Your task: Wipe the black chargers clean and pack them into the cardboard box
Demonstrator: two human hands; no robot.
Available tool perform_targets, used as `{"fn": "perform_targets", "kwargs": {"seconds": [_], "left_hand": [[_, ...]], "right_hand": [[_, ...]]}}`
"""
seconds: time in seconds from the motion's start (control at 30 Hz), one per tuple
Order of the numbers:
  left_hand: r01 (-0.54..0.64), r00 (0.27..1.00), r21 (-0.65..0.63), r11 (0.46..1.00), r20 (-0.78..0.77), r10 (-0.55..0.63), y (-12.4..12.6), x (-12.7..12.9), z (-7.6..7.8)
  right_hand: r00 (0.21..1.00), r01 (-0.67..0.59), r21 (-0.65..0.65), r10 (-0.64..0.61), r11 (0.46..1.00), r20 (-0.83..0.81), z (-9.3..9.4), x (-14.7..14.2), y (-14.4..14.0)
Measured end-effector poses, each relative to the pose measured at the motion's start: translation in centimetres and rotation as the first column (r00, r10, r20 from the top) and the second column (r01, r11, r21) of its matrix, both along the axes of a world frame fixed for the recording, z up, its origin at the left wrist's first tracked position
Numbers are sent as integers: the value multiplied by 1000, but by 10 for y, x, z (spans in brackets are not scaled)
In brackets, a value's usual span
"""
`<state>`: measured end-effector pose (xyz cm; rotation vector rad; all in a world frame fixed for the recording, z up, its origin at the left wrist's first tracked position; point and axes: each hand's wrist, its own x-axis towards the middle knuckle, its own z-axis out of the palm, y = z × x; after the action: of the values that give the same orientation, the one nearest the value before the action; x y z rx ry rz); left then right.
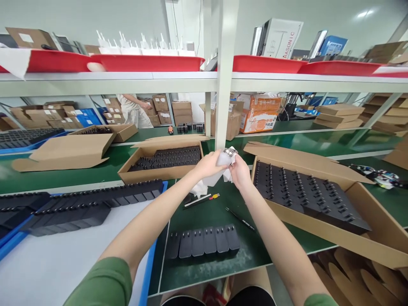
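My left hand (208,165) is wrapped round a whitish, translucent container (225,159) with a shiny metal-looking top. It is held above the green bench, below the pale post. My right hand (240,171) is closed at the container's right side, with a crumpled white wipe (227,175) at its fingertips. A second crumpled white wipe (200,189) lies beneath my left hand. Near it lie a thin white stick (197,200) and a small red-and-yellow piece (214,196). Closer to me stands a row of several black blocks (204,242) with small shiny pins on top.
A black pen-like tool (242,220) lies by my right forearm. Open cartons of black blocks stand right (363,199) and behind left (127,174). A blue-rimmed tray (149,259) is at left. Overhead runs a shelf (153,86) with red trays (153,63). A person (134,110) stands beyond.
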<state>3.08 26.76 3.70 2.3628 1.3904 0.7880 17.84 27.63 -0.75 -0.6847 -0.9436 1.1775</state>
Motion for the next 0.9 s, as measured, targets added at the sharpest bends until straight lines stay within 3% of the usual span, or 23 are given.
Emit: {"fn": "perform_targets", "kwargs": {"seconds": [0.13, 0.33, 0.43, 0.53, 0.63, 0.77, 0.9], "left_hand": [[-14, 1000, 39, 999, -2, 14, -13, 5, 14], [-34, 999, 84, 996, -13, 35, -27, 3, 14], [-31, 995, 92, 995, -88, 39, -31, 0, 18], [-17, 975, 80, 997, -220, 34, -35, -2, 32], [5, 913, 35, 999, -407, 9, -31, -2, 56], [14, 768, -53, 999, -639, -45, -19, 6, 87], [5, 651, -84, 996, -756, -67, -13, 16, 99]], "right_hand": [[999, -36, 19, 36, 999, -38, 15, 2, -7], [994, -96, 8, 97, 995, -53, 26, 1, -16], [990, -106, -28, 103, 994, -94, 24, -3, -17], [979, -125, -71, 111, 990, -171, 20, -10, -15], [955, -162, -115, 126, 980, -268, 18, -18, -15], [905, -216, -151, 139, 965, -403, 15, -28, -18], [848, -242, -160, 129, 957, -515, 16, -36, -24]]}}
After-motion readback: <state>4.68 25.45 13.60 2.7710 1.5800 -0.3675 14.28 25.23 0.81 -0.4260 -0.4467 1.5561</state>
